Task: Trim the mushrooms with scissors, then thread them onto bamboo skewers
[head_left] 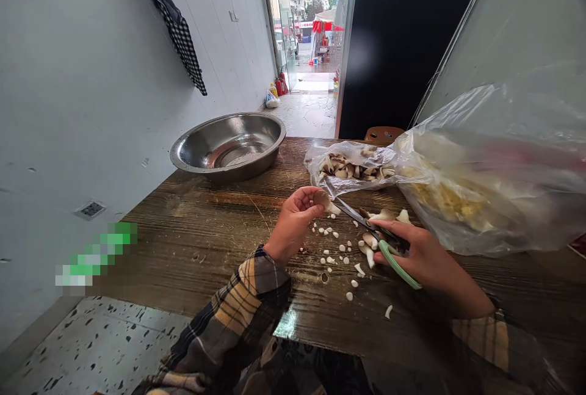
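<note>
My left hand (295,219) pinches a small mushroom (322,199) just above the dark wooden table (192,230). Green-handled scissors (366,224) are gripped in my right hand (423,254), their blades pointing at that mushroom. Between the hands lie several white cut stem bits (339,251) and a few trimmed mushrooms (384,217). Right behind my left hand sits an open clear plastic bag of mushrooms (352,166).
A stainless steel bowl (229,146) stands at the table's far left near the white wall. A big clear plastic bag (494,181) with pale contents fills the right side. A wooden stool (383,134) shows beyond the table, and an open doorway leads to the street.
</note>
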`<action>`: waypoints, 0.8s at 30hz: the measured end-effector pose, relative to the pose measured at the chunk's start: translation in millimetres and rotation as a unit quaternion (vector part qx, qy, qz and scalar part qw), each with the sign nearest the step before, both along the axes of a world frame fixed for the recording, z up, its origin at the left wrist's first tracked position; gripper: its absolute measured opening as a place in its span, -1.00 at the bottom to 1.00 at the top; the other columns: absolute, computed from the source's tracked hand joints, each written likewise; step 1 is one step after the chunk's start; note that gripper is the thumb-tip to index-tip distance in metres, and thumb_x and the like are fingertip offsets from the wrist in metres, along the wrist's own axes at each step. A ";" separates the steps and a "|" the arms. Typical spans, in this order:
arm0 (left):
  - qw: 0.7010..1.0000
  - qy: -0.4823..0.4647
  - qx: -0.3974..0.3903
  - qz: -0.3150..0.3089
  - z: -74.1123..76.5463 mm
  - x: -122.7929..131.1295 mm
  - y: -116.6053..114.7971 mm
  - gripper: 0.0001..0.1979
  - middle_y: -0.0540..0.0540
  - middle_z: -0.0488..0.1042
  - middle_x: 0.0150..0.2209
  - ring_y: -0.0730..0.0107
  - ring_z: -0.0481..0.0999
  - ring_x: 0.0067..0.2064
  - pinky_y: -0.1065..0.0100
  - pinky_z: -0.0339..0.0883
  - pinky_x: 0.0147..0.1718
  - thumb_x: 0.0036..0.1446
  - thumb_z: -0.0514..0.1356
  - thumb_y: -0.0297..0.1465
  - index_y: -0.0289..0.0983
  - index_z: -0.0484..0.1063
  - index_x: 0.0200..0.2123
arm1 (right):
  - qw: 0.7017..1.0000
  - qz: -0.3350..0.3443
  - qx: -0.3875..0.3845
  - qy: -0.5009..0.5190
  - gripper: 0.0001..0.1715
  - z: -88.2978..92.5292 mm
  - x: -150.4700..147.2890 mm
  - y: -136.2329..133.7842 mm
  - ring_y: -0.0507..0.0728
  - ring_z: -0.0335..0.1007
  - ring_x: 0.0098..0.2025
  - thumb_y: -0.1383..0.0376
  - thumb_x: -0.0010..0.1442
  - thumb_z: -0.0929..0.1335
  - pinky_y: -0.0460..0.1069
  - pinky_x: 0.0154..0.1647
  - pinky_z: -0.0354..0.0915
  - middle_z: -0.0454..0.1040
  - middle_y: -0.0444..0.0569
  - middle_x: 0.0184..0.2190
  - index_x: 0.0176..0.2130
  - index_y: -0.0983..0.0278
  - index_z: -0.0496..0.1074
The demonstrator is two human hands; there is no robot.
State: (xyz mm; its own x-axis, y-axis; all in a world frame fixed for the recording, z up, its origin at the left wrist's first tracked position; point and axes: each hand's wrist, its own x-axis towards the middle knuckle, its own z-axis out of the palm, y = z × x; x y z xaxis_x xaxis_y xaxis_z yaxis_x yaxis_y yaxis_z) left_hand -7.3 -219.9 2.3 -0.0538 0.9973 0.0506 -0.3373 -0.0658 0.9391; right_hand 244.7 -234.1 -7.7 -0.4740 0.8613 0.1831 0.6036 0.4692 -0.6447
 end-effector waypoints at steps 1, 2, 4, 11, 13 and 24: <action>1.000 -0.007 0.002 0.006 1.6 -0.2 -0.2 -0.68 -0.02 0.47 -0.30 0.50 0.39 -0.32 0.45 0.27 -0.35 -0.17 0.36 -0.49 -0.29 0.45 -0.26 | 1.000 0.002 -0.004 0.001 -0.39 -0.4 0.4 0.4 0.27 0.48 -0.06 0.17 0.06 0.42 0.13 -0.07 0.38 0.52 0.04 -0.01 0.12 0.18 0.40; 1.000 -0.015 0.006 0.010 3.0 -0.4 -0.4 -0.69 -0.02 0.46 -0.30 0.50 0.39 -0.31 0.45 0.27 -0.34 -0.17 0.36 -0.49 -0.29 0.45 -0.26 | 1.000 0.004 -0.007 0.000 -0.38 -0.8 0.7 0.7 0.25 0.48 -0.08 0.17 0.06 0.42 0.13 -0.08 0.38 0.52 0.04 -0.01 0.12 0.17 0.39; 0.999 -0.028 0.016 0.013 4.8 -0.6 -0.8 -0.69 -0.01 0.45 -0.29 0.50 0.40 -0.30 0.45 0.29 -0.32 -0.18 0.36 -0.50 -0.28 0.44 -0.27 | 1.000 0.009 -0.011 -0.001 -0.37 -1.7 1.2 1.3 0.23 0.47 -0.11 0.16 0.06 0.43 0.11 -0.11 0.38 0.51 0.04 -0.01 0.13 0.18 0.38; 0.999 -0.035 0.019 -0.006 4.5 -0.1 -2.2 -0.68 -0.01 0.46 -0.33 0.50 0.41 -0.32 0.44 0.31 -0.31 -0.17 0.37 -0.49 -0.28 0.44 -0.28 | 1.000 0.012 -0.016 -0.019 -0.38 -1.3 1.6 1.7 0.23 0.46 -0.13 0.14 0.07 0.43 0.11 -0.13 0.38 0.50 0.05 -0.03 0.12 0.19 0.39; 0.999 -0.033 0.019 -0.010 4.2 0.3 -2.5 -0.68 -0.01 0.47 -0.34 0.49 0.42 -0.31 0.43 0.31 -0.30 -0.18 0.38 -0.49 -0.29 0.44 -0.28 | 1.000 0.016 -0.017 -0.021 -0.38 -0.2 1.1 1.3 0.25 0.46 -0.09 0.13 0.07 0.43 0.12 -0.11 0.38 0.50 0.06 -0.01 0.11 0.19 0.40; 0.999 0.002 0.038 -0.017 0.2 0.8 -0.9 -0.70 -0.01 0.50 -0.33 0.48 0.45 -0.27 0.43 0.31 -0.24 -0.15 0.37 -0.50 -0.29 0.44 -0.28 | 0.999 0.006 -0.022 -0.027 -0.38 4.6 -2.3 -2.4 0.26 0.47 -0.06 0.14 0.06 0.44 0.10 -0.09 0.39 0.51 0.07 0.00 0.10 0.23 0.42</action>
State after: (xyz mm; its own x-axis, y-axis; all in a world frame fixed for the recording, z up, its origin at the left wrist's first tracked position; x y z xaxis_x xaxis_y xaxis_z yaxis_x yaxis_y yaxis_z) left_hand -6.6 -220.8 2.5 -0.0192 0.9919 0.1256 -0.3374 -0.1247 0.9331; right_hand 242.4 -236.4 -3.0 -0.4926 0.8620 0.1194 0.6330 0.4490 -0.6306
